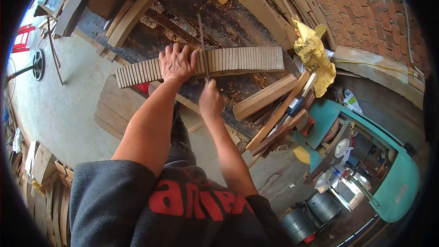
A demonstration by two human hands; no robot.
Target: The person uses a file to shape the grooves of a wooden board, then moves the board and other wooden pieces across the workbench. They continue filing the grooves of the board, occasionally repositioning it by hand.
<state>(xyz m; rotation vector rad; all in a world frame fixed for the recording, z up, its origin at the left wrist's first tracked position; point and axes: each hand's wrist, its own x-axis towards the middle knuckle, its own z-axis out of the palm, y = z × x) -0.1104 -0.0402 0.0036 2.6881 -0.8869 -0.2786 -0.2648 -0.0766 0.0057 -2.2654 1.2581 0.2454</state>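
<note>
Shaving-strewn bench (pixel 249 29), slatted wood (pixel 238 59) beneath spread left fingers (pixel 176 50); blurred right fingers (pixel 211 92) apparently tight around a thin tool (pixel 202 39).

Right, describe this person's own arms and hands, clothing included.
Both arms are bare below the short dark sleeves of a shirt with red lettering. The left hand and right hand are ungloved, and no watch or bracelet shows. Motion blur hides the right hand's finer details.

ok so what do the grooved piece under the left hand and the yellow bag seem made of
Grooved piece: probably bare wood, from its matt brown surface. Yellow bag: perhaps plastic or foil film with dark print, from its glossy, crumpled folds.
</note>
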